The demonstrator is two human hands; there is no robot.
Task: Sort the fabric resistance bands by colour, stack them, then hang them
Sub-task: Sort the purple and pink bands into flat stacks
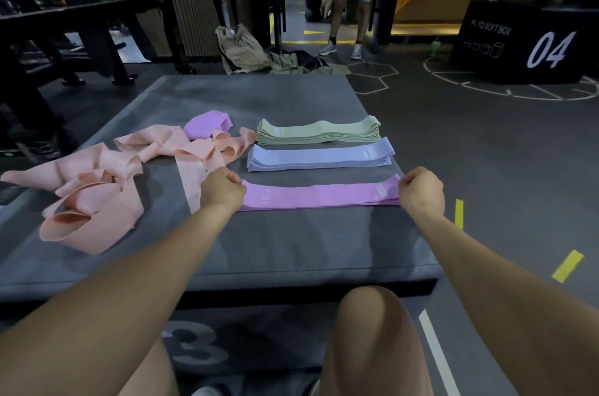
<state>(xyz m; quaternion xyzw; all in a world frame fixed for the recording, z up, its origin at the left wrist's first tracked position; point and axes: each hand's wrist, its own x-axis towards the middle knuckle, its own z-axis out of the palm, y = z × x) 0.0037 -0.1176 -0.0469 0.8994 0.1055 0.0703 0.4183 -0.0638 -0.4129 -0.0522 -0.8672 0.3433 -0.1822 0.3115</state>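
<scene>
Bands sit in three tidy piles on the grey plyo box top (291, 250): a green stack (319, 130) furthest from me, a lavender-blue stack (321, 156) in the middle, and a pink-purple stack (319, 196) nearest; I have both hands on that last one, the left hand (223, 190) curled round its left end and the right hand (420, 189) curled round its right end, each closed on the fabric, so the pile lies flat and taut between them; I judge I am squaring or laying down its top band.

Left of the stacks, the peach bands (97, 188) lie in a loose, looped tangle, unsorted and unstacked; one more purple band (207, 124) rests crumpled behind them, apart from its pile.

By my reckoning the sorting is a good deal past halfway; green and blue look finished, purple lacks that stray band, peach is not begun; nothing is hung yet, and I see no hook or rail for it.
</scene>
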